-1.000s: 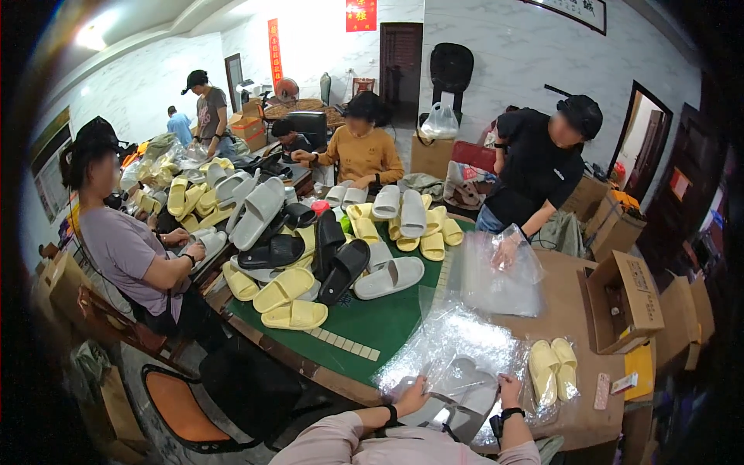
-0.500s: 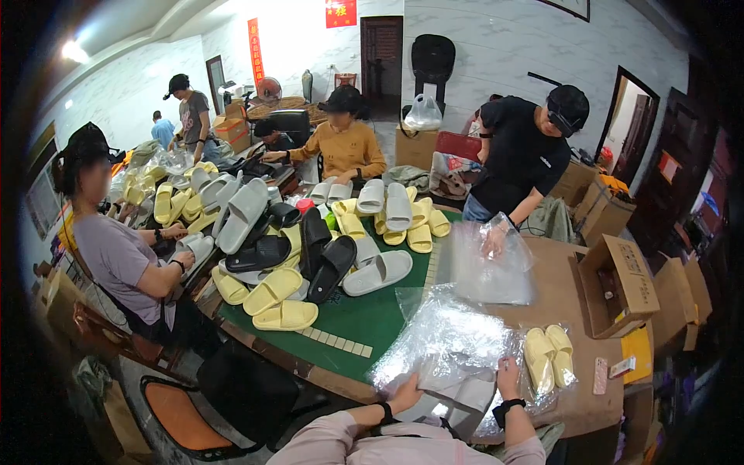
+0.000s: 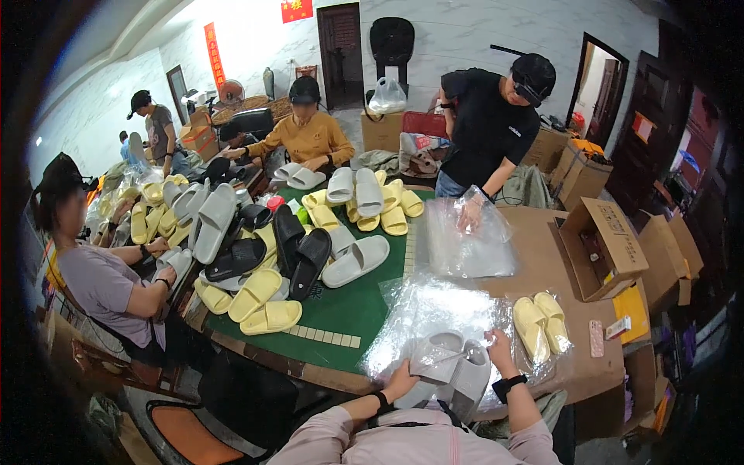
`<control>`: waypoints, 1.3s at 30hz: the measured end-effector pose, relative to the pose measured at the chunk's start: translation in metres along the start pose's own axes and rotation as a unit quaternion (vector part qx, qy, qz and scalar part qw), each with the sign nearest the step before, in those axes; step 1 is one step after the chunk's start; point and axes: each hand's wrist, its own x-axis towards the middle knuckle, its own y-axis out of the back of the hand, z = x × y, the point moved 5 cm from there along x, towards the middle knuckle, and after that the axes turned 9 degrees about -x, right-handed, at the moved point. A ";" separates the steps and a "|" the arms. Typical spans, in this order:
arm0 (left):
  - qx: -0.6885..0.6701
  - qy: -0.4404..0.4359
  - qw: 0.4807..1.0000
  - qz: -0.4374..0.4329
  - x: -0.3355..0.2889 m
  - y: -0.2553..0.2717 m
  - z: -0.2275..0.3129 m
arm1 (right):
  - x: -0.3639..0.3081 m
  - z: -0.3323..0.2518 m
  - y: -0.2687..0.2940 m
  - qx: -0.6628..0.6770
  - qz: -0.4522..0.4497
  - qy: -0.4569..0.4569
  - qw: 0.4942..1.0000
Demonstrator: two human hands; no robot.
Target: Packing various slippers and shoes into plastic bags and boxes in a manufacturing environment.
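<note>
A pair of grey slippers (image 3: 470, 380) lies in front of me at the table's near edge, toes pointing away. My left hand (image 3: 401, 381) is closed on the near-left side of the pair, its fingers partly hidden. To the right of the slippers, my right hand (image 3: 501, 346) is pinched closed, seemingly on the edge of thin clear plastic. Shiny clear plastic bags (image 3: 403, 318) spread flat beneath and beyond the pair. Just right of my right hand, a yellow pair of slippers (image 3: 532, 329) rests on clear plastic.
Yellow, grey and black slippers (image 3: 314, 260) heap up on the green mat (image 3: 341, 306). Across the table a person in black (image 3: 488, 116) has a hand on a stack of clear bags (image 3: 473, 248). An open carton (image 3: 601, 248), a phone (image 3: 596, 339) and a black chair (image 3: 240, 387) stand around.
The grey slippers have come further up onto the plastic and show more fully. My right hand has moved slightly away from me. The whole view has shifted a little.
</note>
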 end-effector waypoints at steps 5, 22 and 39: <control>0.027 0.010 0.999 -0.035 0.011 -0.013 -0.013 | -0.003 0.072 -0.026 0.013 -0.008 -0.086 0.996; 0.028 0.010 0.995 -0.100 0.001 -0.008 -0.006 | -0.081 0.066 -0.031 0.068 0.128 -0.187 0.972; 0.032 -0.030 0.996 -0.076 0.006 -0.017 -0.012 | -0.127 0.054 -0.027 0.212 -0.095 -0.231 0.945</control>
